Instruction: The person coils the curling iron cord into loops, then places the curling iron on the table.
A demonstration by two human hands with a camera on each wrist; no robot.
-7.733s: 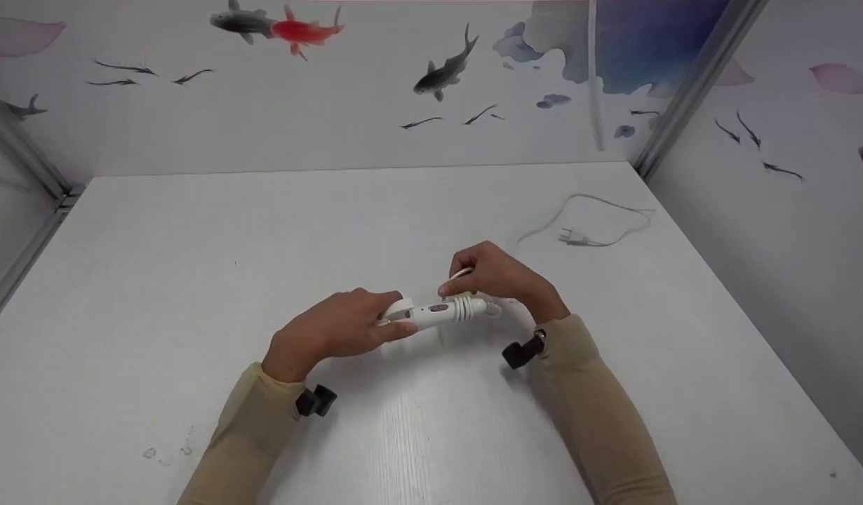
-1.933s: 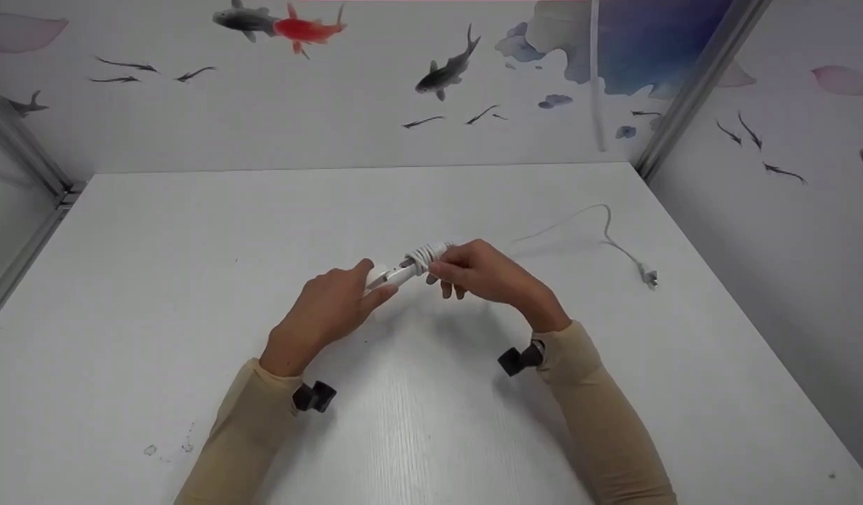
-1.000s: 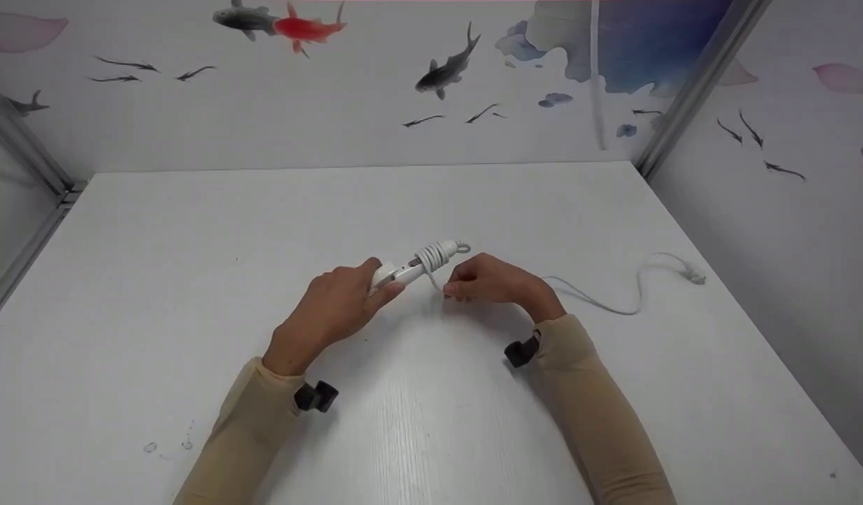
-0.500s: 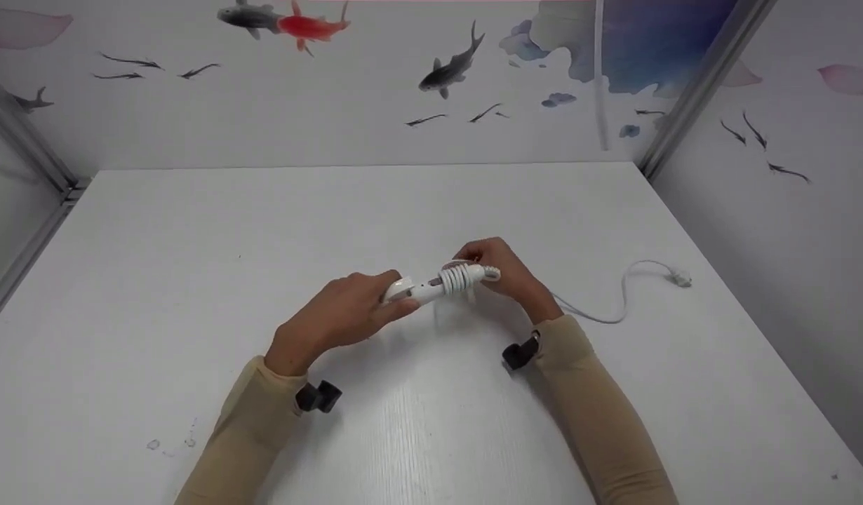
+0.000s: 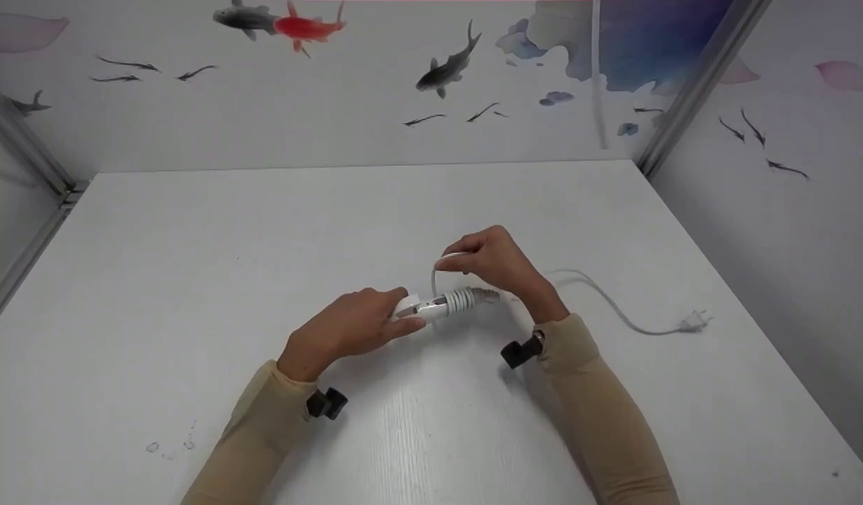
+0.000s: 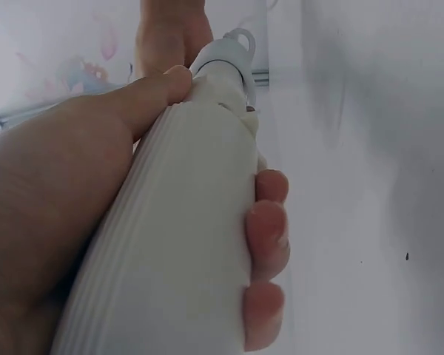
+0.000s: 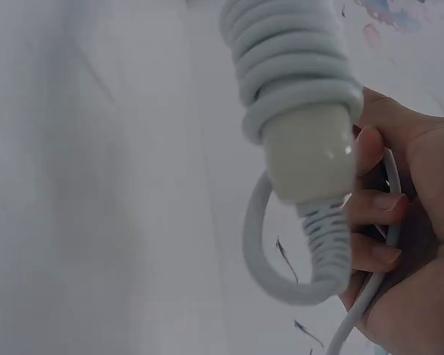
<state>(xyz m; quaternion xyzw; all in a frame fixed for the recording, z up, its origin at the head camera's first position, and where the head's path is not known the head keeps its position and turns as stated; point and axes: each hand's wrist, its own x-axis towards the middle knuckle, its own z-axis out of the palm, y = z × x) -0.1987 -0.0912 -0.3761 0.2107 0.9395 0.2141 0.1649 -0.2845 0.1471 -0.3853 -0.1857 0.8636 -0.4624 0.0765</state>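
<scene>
My left hand [image 5: 354, 322] grips a white corded appliance, seemingly a hair straightener [image 5: 435, 307], tilted up to the right above the table. In the left wrist view, its broad ribbed body [image 6: 185, 222] lies against the palm, with thumb along one side and fingers curled round the other. Several turns of cord [image 7: 296, 66] wrap the handle end, beside a ribbed strain relief [image 7: 329, 240]. My right hand [image 5: 498, 259] is just above and behind the handle, pinching the white power cord [image 5: 434, 280]. The cord also runs through its curled fingers in the right wrist view.
The cord's free length trails right across the white table [image 5: 228, 294], ending in a two-pin plug [image 5: 694, 321]. Behind stands a white wall panel [image 5: 319, 112] with painted fish; another panel [image 5: 775, 210] borders the right. A black wrist camera [image 5: 521, 352] sits on each sleeve.
My right hand has circled the handle, laying on more turns of cord, and has risen from behind it. The plug has slid from the back right toward the front right. My left hand keeps its grip.
</scene>
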